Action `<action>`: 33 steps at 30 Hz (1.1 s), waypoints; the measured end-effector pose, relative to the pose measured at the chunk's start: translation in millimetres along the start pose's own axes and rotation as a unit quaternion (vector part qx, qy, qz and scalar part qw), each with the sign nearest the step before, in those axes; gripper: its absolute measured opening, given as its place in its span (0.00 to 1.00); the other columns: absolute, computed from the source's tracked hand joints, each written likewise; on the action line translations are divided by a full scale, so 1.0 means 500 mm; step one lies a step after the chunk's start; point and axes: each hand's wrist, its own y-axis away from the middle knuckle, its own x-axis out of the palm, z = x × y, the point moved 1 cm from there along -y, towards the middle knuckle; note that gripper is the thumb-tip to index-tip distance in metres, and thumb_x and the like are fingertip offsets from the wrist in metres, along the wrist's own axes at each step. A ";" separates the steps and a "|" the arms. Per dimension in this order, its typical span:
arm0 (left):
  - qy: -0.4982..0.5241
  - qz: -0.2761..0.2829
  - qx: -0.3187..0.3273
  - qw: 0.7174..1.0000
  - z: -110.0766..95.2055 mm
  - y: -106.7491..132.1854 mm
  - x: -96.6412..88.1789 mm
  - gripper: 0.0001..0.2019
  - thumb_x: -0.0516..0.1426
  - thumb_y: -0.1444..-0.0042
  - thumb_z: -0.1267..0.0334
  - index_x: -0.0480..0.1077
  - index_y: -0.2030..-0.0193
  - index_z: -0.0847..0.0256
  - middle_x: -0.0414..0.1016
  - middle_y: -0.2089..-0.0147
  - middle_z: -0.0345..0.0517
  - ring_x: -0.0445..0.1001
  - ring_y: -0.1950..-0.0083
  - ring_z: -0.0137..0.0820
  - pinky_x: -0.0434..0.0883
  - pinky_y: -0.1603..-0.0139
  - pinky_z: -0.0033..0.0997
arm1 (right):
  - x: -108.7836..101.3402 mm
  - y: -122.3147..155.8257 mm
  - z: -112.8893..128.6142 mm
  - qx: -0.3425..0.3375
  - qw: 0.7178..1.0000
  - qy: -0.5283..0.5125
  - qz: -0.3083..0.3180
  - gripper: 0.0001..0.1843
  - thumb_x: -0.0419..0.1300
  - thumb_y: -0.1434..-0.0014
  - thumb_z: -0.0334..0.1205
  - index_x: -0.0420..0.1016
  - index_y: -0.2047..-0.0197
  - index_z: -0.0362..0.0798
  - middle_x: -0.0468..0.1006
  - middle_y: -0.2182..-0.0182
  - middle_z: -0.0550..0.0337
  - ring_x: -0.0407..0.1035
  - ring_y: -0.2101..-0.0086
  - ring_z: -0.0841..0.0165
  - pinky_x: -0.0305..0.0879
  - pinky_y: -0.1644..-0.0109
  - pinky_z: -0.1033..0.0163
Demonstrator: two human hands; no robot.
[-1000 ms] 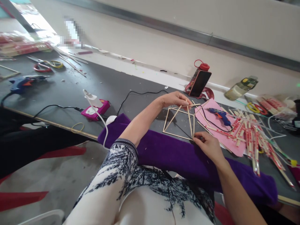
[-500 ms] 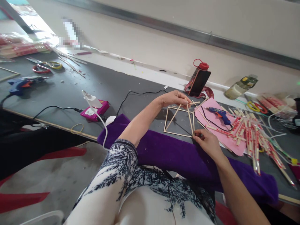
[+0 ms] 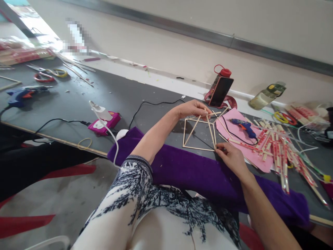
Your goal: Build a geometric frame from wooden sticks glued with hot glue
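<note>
A frame of thin wooden sticks [image 3: 199, 133], square at the base with slanted sticks rising to a peak, stands on the dark table [image 3: 109, 90]. My left hand [image 3: 194, 108] pinches the sticks together at the peak. My right hand [image 3: 230, 156] is closed on the frame's near right corner, where a slanted stick meets the base. A blue glue gun [image 3: 241, 126] lies on a pink sheet [image 3: 243, 139] just right of the frame.
A purple cloth [image 3: 197, 175] drapes over the table's near edge. Several wrapped chopsticks [image 3: 282, 152] are heaped at the right. A phone [image 3: 221, 91] leans on a red bottle. A pink power strip [image 3: 105, 121], another glue gun [image 3: 22, 93] and scissors [image 3: 47, 73] lie at the left.
Both hands keep their hold on the stick frame. The view has drifted slightly; the frame and hands have barely shifted.
</note>
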 end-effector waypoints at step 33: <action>-0.005 0.002 -0.016 1.000 0.012 -0.006 -0.004 0.13 0.64 0.48 0.59 0.80 0.59 0.64 0.81 0.63 0.50 0.76 0.62 0.27 0.70 0.58 0.27 | 0.031 -0.147 0.152 -0.094 0.989 0.092 -0.063 0.10 0.58 0.40 0.42 0.80 0.61 0.52 0.81 0.63 0.59 0.74 0.64 0.63 0.61 0.65 0.61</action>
